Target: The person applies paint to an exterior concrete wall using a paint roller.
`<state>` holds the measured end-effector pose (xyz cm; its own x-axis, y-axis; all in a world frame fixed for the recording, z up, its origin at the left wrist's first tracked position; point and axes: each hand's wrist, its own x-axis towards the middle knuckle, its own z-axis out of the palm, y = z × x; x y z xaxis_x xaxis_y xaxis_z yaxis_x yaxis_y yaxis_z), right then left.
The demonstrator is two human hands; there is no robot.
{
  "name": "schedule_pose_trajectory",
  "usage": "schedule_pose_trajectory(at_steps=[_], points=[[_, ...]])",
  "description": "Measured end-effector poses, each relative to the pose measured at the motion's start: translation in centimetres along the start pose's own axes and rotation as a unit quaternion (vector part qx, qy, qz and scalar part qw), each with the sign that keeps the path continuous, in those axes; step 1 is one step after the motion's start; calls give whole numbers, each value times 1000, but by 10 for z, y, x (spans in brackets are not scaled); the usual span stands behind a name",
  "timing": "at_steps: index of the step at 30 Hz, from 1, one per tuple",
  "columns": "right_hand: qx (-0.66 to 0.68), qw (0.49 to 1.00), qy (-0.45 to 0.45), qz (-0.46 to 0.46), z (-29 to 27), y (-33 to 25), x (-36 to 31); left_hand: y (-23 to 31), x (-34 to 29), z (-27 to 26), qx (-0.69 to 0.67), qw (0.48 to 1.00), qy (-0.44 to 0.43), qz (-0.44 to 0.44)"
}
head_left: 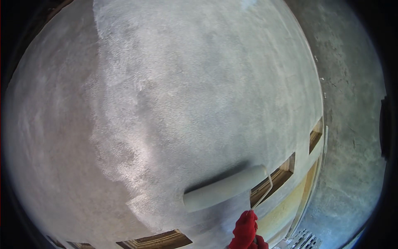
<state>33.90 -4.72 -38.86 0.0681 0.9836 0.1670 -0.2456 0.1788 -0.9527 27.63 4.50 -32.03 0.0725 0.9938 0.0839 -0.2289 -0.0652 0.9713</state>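
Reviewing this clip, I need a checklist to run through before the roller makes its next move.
1. Grip on the roller frame: ok; a red-gloved hand closes around its lower end.
2. Left or right hand: cannot tell; too little of it shows.
3. Frame clear of the rectangular opening in view: not ok; it crosses in front.
4. Roller sleeve pressed on the surface: cannot tell; a dark shadow runs along its upper side.
5. Even finish: not ok; the glossy area ends raggedly beside the dull area.

Paint roller (226,191) in pale grey, whitish wire frame (271,182), grip (244,230) gloved in solid red, broad expanse (195,95) stippled light grey with mottled grey-brown at left, brown recesses (155,241), yellowish panel (286,207).
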Motion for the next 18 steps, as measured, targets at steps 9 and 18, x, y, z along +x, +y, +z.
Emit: schedule_pose_trajectory(at_steps=[9,18], points=[[54,983,-171,32,41,-117,86,152,35,-3,-44,989,-58,130],[3,974,-180,136,49,-121,81,152,31,-7,-49,992,-79,89]])
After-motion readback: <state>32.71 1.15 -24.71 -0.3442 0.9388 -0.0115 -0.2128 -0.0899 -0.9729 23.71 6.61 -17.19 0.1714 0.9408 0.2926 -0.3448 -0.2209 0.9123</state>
